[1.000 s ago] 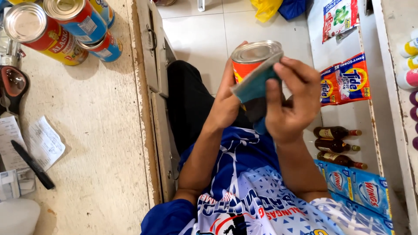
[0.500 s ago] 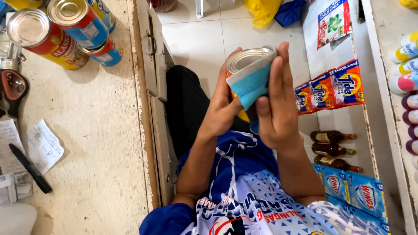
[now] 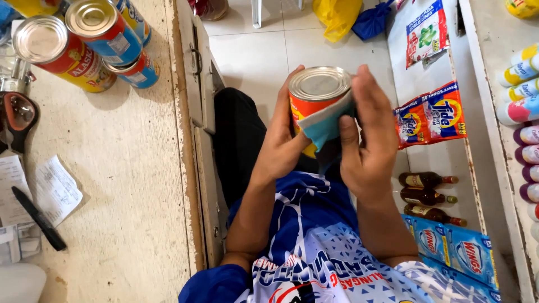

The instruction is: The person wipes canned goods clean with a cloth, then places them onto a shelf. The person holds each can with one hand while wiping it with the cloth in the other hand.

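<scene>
1. Left hand [image 3: 281, 147] grips the orange can [image 3: 315, 101], held right of the counter [image 3: 118, 185].
2. Right hand [image 3: 368, 140] presses a blue cloth [image 3: 328, 126] on it; a loose grip could drop it on the tiles.

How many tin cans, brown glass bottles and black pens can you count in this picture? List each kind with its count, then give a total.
Tin cans: 4, one held in both hands, one red and yellow, two blue on the counter
Brown glass bottles: 3
Black pens: 1
Total: 8
</scene>
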